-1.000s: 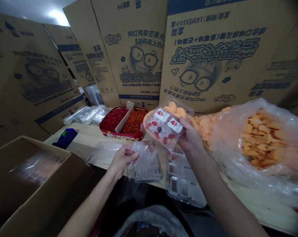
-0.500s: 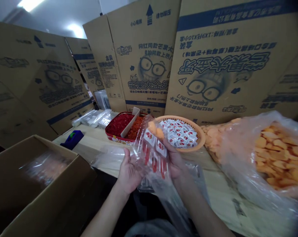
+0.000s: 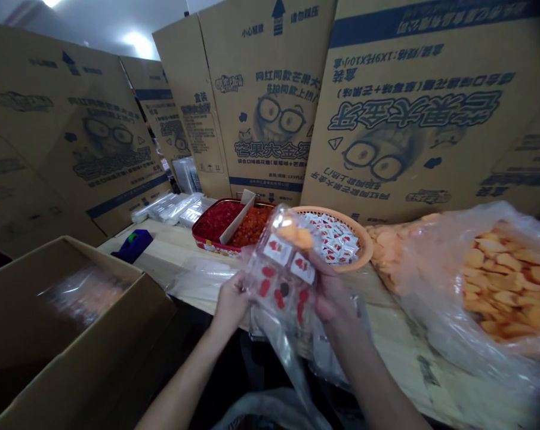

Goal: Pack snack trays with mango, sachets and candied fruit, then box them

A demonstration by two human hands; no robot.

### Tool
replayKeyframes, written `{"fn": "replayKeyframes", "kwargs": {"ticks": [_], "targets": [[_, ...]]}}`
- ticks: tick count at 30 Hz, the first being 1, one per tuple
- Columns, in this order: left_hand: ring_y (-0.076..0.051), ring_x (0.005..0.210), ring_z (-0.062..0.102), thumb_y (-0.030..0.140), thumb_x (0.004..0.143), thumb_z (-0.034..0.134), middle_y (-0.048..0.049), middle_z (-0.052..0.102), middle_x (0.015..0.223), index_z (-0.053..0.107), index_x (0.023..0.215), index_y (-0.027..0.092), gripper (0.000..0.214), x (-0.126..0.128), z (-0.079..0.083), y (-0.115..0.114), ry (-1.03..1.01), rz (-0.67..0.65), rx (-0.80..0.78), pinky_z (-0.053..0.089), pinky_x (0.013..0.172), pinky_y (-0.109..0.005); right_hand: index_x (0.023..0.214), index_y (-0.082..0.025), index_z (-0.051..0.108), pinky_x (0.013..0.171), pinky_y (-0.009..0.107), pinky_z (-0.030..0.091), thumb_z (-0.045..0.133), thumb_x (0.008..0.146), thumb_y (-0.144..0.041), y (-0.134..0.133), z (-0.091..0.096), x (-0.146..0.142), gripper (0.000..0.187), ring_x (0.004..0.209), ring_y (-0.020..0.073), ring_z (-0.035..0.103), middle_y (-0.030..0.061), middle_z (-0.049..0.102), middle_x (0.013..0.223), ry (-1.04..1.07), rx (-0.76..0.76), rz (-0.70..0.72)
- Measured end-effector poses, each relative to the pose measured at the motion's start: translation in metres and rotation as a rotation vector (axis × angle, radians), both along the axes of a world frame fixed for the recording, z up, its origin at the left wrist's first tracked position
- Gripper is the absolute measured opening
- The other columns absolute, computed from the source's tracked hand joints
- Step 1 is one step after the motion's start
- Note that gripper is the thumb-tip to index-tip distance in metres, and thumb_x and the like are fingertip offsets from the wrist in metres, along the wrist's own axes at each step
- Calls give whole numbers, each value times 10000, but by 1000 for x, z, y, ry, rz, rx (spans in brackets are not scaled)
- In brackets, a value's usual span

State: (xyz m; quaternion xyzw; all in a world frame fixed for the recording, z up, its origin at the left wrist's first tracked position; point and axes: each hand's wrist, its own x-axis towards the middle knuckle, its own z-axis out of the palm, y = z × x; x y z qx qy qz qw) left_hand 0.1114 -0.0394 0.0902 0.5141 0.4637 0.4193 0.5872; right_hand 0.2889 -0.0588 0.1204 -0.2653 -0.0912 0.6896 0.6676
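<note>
A clear plastic snack tray (image 3: 284,270) holds orange pieces, white sachets and red candies. It stands tilted above the wooden table's front edge (image 3: 386,352). My right hand (image 3: 330,292) grips its right side. My left hand (image 3: 231,300) pinches its left side together with a thin clear plastic bag (image 3: 283,352) that hangs down below the tray. Both hands are closed.
Behind the tray stand a red tin of red and orange candies (image 3: 231,224) and an orange basket of white sachets (image 3: 341,239). A big clear bag of orange chips (image 3: 488,280) fills the right. An open carton (image 3: 68,322) sits at left. Printed cartons (image 3: 399,113) wall the back.
One second ago my right hand held the tray high while my left held the bag apart, lower down. The hands have since come together, and the tray now sits at the bag.
</note>
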Motion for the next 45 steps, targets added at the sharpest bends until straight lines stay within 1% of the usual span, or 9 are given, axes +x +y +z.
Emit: {"fn": "replayKeyframes", "kwargs": {"ticks": [3,6,12,16,23,28,36,41,45], "targets": [[-158,668,565,284,615,663,6,606,626,569,638,200,129,-28,5,12,166,43,102,425,621,-238,829,-170,654,746,327,545,598,734,-205,1,4,27,116,685,171,659,18,705,735,-79,-25,-196],[-153,620,571,308,668,630,-7,623,635,589,700,202,119,-41,7,11,250,47,148,408,594,-232,880,-175,655,779,341,535,578,738,-200,4,5,42,163,736,179,658,19,706,768,-111,-21,-354],[-140,587,557,392,726,586,-7,611,619,576,696,181,214,-32,0,-3,279,-27,160,396,570,-228,869,-171,650,825,374,511,558,763,-244,15,6,33,158,836,193,647,31,702,811,-120,89,-449],[-101,558,501,335,654,674,19,570,585,548,643,158,218,-27,-5,-13,216,-30,146,380,554,-203,868,-168,648,852,360,497,521,796,-249,25,15,21,167,860,173,638,29,697,839,-100,160,-522],[-72,540,481,231,517,767,59,533,586,574,841,166,383,-22,-4,-25,65,-10,-34,393,556,-185,906,-188,634,856,369,491,523,805,-261,37,17,7,167,835,158,639,19,690,817,-75,263,-522],[-64,551,482,230,519,774,47,540,588,590,804,152,347,-27,-2,-28,76,-65,-88,390,569,-178,918,-172,629,839,348,502,523,799,-222,39,13,2,168,828,148,635,20,690,852,-30,222,-511],[-53,544,458,258,540,775,40,535,594,600,773,138,315,-31,-9,-27,37,-144,-120,352,537,-165,945,-201,625,882,377,479,582,771,-291,41,10,-3,200,940,173,609,25,659,1020,-24,341,-431],[-51,530,461,263,543,777,41,544,582,589,756,141,309,-33,-10,-27,-21,-115,-144,355,533,-164,859,-194,631,886,365,471,620,735,-278,36,5,-6,150,879,160,619,16,673,941,-85,387,-471],[-42,542,451,259,543,779,41,545,588,592,735,139,294,-35,-8,-27,-31,-90,-124,344,541,-152,891,-216,601,871,374,472,652,705,-272,33,1,-6,201,861,155,619,-6,670,890,-112,353,-500]]}}
